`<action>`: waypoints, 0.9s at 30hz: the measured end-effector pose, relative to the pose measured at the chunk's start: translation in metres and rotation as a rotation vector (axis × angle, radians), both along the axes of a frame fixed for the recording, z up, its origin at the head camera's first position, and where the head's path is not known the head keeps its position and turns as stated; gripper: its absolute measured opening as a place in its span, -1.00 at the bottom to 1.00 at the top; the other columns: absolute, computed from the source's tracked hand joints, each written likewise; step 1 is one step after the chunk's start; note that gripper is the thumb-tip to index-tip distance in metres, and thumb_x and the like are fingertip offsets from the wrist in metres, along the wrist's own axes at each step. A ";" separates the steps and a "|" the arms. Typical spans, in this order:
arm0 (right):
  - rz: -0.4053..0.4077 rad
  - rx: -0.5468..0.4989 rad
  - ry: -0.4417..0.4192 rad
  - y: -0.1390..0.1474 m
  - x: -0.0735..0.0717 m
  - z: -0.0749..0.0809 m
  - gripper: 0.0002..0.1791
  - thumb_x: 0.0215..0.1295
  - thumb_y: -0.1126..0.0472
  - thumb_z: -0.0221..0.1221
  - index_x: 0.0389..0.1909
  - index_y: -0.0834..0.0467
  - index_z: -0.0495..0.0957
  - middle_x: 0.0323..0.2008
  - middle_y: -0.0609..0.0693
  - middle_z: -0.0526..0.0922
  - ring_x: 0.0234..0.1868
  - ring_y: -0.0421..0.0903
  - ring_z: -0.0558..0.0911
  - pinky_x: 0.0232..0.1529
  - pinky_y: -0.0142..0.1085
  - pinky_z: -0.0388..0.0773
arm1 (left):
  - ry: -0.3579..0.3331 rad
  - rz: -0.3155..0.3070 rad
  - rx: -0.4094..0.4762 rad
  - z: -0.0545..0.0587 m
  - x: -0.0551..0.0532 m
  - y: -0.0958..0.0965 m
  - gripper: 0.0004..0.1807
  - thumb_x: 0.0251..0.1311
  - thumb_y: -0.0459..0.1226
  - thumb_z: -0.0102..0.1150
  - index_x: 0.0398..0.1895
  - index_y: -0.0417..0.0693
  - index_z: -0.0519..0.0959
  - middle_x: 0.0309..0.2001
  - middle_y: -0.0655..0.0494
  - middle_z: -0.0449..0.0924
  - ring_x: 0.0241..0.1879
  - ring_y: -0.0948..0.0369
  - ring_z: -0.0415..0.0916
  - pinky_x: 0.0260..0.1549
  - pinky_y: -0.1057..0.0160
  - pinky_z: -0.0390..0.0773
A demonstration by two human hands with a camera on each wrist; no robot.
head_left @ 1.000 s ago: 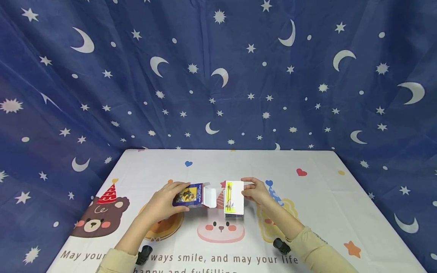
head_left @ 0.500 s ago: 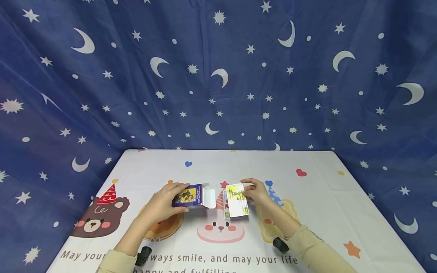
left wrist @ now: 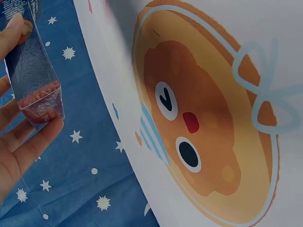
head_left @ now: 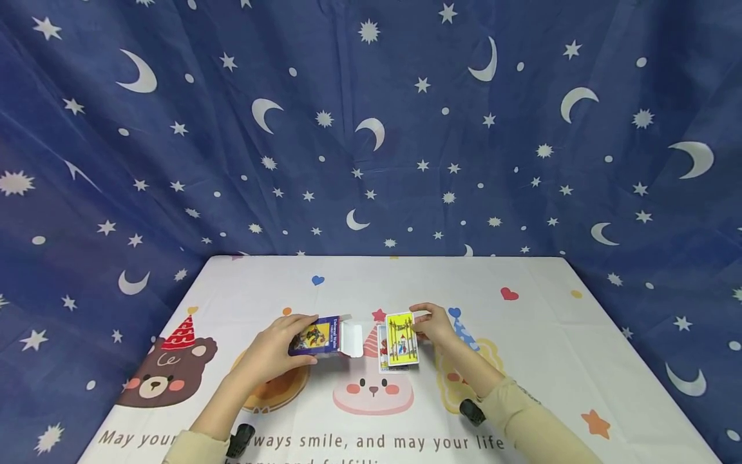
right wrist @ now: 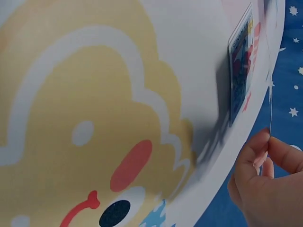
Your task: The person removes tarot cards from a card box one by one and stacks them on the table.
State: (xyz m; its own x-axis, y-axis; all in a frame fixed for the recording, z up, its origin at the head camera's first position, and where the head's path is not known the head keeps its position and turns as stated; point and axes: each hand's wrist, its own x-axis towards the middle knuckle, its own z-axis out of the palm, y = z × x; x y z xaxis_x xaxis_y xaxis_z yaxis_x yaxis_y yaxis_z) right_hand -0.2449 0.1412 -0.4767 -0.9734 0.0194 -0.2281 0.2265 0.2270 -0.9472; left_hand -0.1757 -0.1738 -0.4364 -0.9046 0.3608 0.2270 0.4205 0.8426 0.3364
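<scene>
My left hand grips a dark blue tarot card box between thumb and fingers. The box's white end flap sticks out open toward the right. Seen from the left wrist, the box has a shiny, clear-film look at its near end. My right hand pinches one tarot card by its right edge, its yellow picture of upright staves facing up. In the right wrist view this card is nearly edge-on, raised above the table. Beneath it lies another tarot card, partly covered; how many are stacked there I cannot tell.
A white tablecloth printed with cartoon animals, hearts and lettering covers the table. Behind and beside the table hangs a blue curtain with moons and stars. A black strap piece sits at the left wrist, another at the right.
The card in my right hand has tilted and turned, its face first largely white, now plainly showing the picture. Part of the card below has come into view. My left hand keeps the box nearly still.
</scene>
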 end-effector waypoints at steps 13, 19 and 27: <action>0.035 0.078 -0.012 -0.006 -0.003 -0.006 -0.60 0.10 0.53 0.16 0.03 0.39 0.47 -0.57 -0.05 0.50 -0.54 -0.21 0.51 -0.52 -0.46 0.48 | -0.006 0.001 0.002 0.002 -0.001 0.000 -0.17 -0.17 -0.01 0.48 0.26 0.02 0.41 0.18 -0.04 0.48 0.15 -0.05 0.43 0.00 -0.18 0.50; 0.035 0.086 -0.035 -0.008 -0.006 -0.011 -0.61 0.11 0.52 0.16 0.02 0.36 0.49 -0.53 -0.04 0.49 -0.55 -0.21 0.46 -0.48 -0.44 0.48 | -0.012 0.005 -0.008 0.002 -0.002 -0.001 -0.17 -0.16 -0.01 0.47 0.27 0.05 0.40 0.19 -0.04 0.47 0.16 -0.05 0.42 0.01 -0.17 0.49; 0.042 0.094 -0.074 -0.007 -0.007 -0.015 -0.60 0.10 0.49 0.19 0.02 0.32 0.49 -0.53 -0.03 0.51 -0.58 -0.22 0.43 -0.53 -0.46 0.43 | 0.004 0.001 0.001 -0.002 -0.001 -0.002 -0.17 -0.18 -0.01 0.48 0.26 0.02 0.42 0.17 -0.03 0.49 0.15 -0.04 0.44 0.00 -0.16 0.51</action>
State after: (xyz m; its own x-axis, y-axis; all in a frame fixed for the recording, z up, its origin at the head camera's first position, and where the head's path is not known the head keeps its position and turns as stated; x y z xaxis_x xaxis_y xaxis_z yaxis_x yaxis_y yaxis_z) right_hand -0.2519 0.1346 -0.4913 -0.9543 0.0032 -0.2987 0.2836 0.3244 -0.9024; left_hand -0.1763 -0.1757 -0.4382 -0.9042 0.3592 0.2311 0.4206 0.8429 0.3355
